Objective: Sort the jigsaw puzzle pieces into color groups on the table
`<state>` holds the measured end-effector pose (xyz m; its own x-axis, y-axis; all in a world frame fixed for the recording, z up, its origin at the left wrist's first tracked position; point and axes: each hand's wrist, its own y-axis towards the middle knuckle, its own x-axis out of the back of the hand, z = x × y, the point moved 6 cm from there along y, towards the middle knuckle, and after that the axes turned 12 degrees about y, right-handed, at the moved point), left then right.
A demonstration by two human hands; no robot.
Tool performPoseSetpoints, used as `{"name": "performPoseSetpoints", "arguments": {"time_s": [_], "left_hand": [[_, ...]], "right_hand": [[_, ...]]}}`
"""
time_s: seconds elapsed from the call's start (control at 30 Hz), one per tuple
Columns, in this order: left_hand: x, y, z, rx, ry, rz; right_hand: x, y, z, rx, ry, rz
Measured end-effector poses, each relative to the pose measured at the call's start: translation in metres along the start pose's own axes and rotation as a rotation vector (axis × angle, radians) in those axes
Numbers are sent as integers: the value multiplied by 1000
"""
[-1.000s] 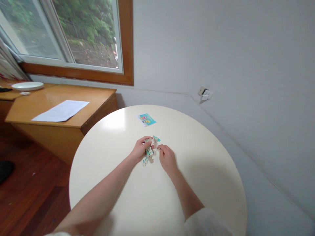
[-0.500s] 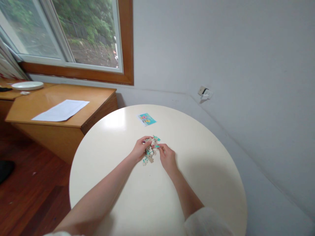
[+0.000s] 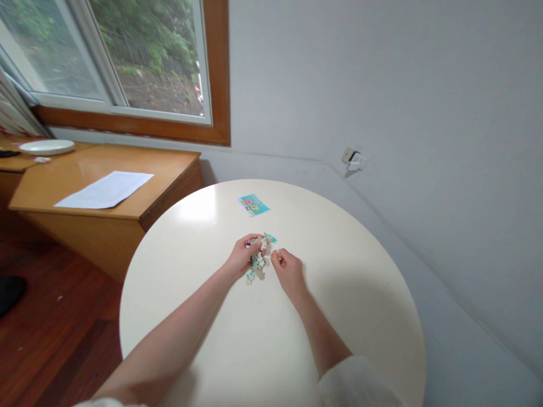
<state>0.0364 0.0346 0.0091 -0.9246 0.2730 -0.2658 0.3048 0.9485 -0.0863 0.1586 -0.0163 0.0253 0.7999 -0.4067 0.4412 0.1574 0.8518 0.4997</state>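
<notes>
Several small jigsaw puzzle pieces, turquoise and white with some grey backs, lie in a loose heap near the middle of the round white table. My left hand is closed around part of the heap, its thumb over some pieces. Just to the right of the heap, my right hand pinches a small puzzle piece between thumb and fingertips; most of that piece is hidden. Beyond the hands lies a picture card in turquoise with colourful cartoon figures.
A wooden desk at the left carries a sheet of paper and a white plate. Above it is a window with a brown frame. A wall socket with something plugged in is behind the table.
My right hand's fingers have curled in, and the turquoise piece that showed at its fingertips is now mostly out of sight. My left hand has hardly moved.
</notes>
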Motion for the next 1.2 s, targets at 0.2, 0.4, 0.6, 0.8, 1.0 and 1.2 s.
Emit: {"name": "performPoseSetpoints", "arguments": {"time_s": [0.2, 0.4, 0.6, 0.8, 1.0, 1.2], "left_hand": [[-1, 0, 3, 10, -1, 13], [-4, -1, 1, -19, 18, 54], [-8, -2, -1, 3, -4, 123], [-8, -3, -2, 11, -2, 117], [-10, -2, 1, -6, 19, 156], [-12, 2, 6, -64, 158, 200]], "right_hand": [[3, 2, 4, 90, 26, -19], [-3, 2, 9, 137, -44, 60], [1, 1, 6, 116, -86, -5], [5, 3, -1, 36, -116, -33], [4, 3, 8, 120, -64, -24], [6, 2, 18, 212, -20, -57]]}}
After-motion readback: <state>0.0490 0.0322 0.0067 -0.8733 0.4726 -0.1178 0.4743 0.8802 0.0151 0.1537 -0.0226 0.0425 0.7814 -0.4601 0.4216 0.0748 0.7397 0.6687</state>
